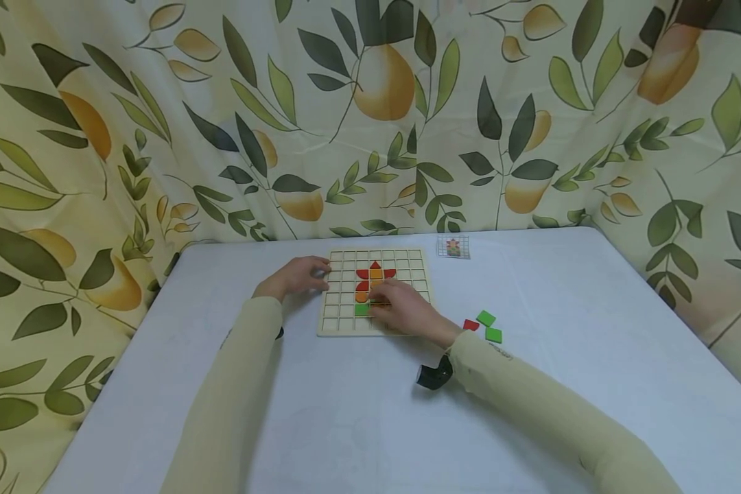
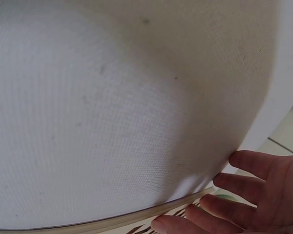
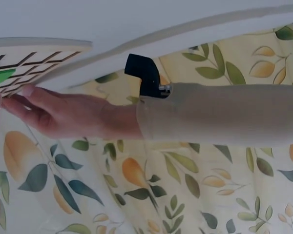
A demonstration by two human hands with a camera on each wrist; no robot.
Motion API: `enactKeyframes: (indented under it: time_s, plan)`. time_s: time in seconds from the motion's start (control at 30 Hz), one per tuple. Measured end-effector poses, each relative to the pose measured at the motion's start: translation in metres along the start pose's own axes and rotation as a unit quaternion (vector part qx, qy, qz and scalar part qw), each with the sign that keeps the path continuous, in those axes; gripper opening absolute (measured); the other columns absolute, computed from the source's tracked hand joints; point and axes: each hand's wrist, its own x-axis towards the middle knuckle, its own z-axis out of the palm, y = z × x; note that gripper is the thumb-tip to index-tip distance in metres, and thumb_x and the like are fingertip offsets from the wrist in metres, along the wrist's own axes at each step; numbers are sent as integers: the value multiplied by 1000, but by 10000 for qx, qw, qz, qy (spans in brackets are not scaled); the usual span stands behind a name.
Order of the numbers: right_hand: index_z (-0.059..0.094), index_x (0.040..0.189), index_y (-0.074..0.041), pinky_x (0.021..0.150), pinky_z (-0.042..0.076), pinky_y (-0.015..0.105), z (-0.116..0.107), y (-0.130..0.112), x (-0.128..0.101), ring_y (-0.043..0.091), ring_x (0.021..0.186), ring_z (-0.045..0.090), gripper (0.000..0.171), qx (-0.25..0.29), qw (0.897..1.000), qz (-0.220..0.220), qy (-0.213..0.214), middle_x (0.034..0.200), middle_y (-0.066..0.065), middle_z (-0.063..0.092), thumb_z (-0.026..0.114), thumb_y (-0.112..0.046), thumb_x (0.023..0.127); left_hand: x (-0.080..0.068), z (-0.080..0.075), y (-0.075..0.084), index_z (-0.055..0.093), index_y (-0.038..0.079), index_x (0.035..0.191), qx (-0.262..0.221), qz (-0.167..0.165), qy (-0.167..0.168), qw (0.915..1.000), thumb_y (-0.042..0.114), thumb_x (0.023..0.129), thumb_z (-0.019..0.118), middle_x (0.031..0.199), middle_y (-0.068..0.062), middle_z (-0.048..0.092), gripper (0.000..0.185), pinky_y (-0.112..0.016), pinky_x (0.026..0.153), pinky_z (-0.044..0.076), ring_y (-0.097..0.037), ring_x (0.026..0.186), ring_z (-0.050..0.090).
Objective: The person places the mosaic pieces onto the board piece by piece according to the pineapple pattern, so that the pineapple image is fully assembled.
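A wooden grid board (image 1: 339, 328) lies on the white table. In its cells sits a figure of red and orange pieces (image 1: 375, 274) with a green piece (image 1: 361, 309) below. My left hand (image 1: 302, 274) rests flat on the board's left edge, fingers straight; the left wrist view shows the left hand (image 2: 254, 195) at the board's rim (image 2: 151, 214), and the right wrist view shows the left hand (image 3: 63, 114) against the board (image 3: 34, 53). My right hand (image 1: 401, 309) lies over the board's lower middle, fingertips beside the green piece, hiding the cells beneath.
A loose red piece (image 1: 471, 324) and two green pieces (image 1: 486, 318) lie on the table right of the board. A small pattern card (image 1: 453, 247) lies behind the board. Leaf-printed curtains close in the table's back and sides.
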Motion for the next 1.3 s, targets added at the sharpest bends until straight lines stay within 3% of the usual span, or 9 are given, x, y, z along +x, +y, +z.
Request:
enactKeyframes:
  time_s: [0.17,0.57,0.77,1.1,1.3]
  plan:
    - [65,109,-6,75,47,29,-15,3,-10,17,84,51,32,244,9995,201,54,96,5,61,67,-27,84,2,-1,1,57,9,125,-2,-29,-18,10000,23,84,67,143,-5,41,44,-40,115,23,-25,137,28]
    - [62,114,-7,82,50,35,-52,28,-49,19,92,53,36,342,9957,790,353,105,8,60,65,-30,85,-1,2,0,57,8,123,-21,2,13,10000,22,84,66,142,-5,42,43,-40,114,24,-25,137,29]
    - [61,115,-8,85,51,41,-70,47,-76,22,98,54,37,154,9926,1158,330,109,8,59,67,-28,84,-2,2,1,57,8,123,68,126,56,9999,23,85,65,141,-6,44,42,-39,114,24,-25,136,31]
    - [58,120,-6,83,51,45,-94,84,-110,28,100,52,43,-289,9839,1752,189,112,14,57,63,-30,86,-3,1,2,57,8,123,-78,-8,13,10000,22,85,66,143,-6,41,41,-40,115,23,-25,137,29]
    - [56,123,-2,83,50,48,-102,97,-125,30,101,52,50,-357,9818,1866,51,115,18,55,62,-35,86,-3,1,0,58,9,122,-45,-22,33,10000,22,84,66,143,-6,42,41,-40,115,23,-25,137,29]
